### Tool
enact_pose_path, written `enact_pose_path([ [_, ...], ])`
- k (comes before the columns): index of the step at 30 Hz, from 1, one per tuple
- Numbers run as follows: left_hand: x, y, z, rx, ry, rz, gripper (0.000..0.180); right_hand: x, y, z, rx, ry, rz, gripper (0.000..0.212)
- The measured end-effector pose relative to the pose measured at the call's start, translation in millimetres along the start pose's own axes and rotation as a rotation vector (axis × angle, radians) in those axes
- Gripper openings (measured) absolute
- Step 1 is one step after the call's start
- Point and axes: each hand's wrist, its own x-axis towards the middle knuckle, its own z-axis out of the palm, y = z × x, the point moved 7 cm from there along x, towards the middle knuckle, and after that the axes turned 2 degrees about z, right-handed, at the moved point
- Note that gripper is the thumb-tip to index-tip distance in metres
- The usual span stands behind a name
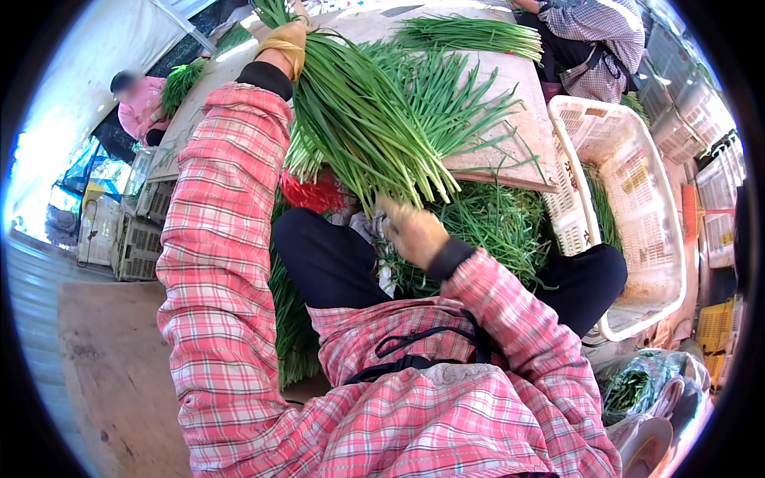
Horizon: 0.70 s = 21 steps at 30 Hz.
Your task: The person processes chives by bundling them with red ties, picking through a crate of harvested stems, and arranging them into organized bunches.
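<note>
My left hand [288, 45], in a tan glove at the top, is closed around a thick bunch of long green garlic chives [362, 107]. The bunch slants down to the right, its pale stalk ends hanging over the table edge above my lap. Just below those ends is my right hand [416, 233], also gloved and slightly blurred. Its fingers are curled in; whatever they pinch is too small or hidden to make out. Red string-like material [311, 191] lies beside my knee, under the bunch. Loose green leaves [486, 231] are heaped between my legs and the table.
More chives [470, 36] lie on the wooden table [518, 95]. A white plastic crate [637, 215] with some greens stands at my right. A plastic bag of greens [637, 386] sits lower right. One person [142, 107] works at far left; another [598, 40] sits at upper right.
</note>
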Motion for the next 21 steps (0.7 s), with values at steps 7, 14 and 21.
enact_pose_path([
  [7, 17.3, 3.6, 7.2, 0.043, 0.026, 0.033, 0.024, 25.5, 2.6, -43.2, -0.060, 0.541, -0.004, 0.046],
  [14, 56.0, -2.2, 47.3, -0.443, -0.029, 0.045, 0.031, 39.6, 20.5, -48.1, -0.369, 0.601, 0.236, 0.051],
  [21, 48.3, 1.8, 51.3, -0.490, 0.024, -0.123, 0.035, 41.5, 56.8, -52.3, 0.053, 0.924, 0.281, 0.046],
])
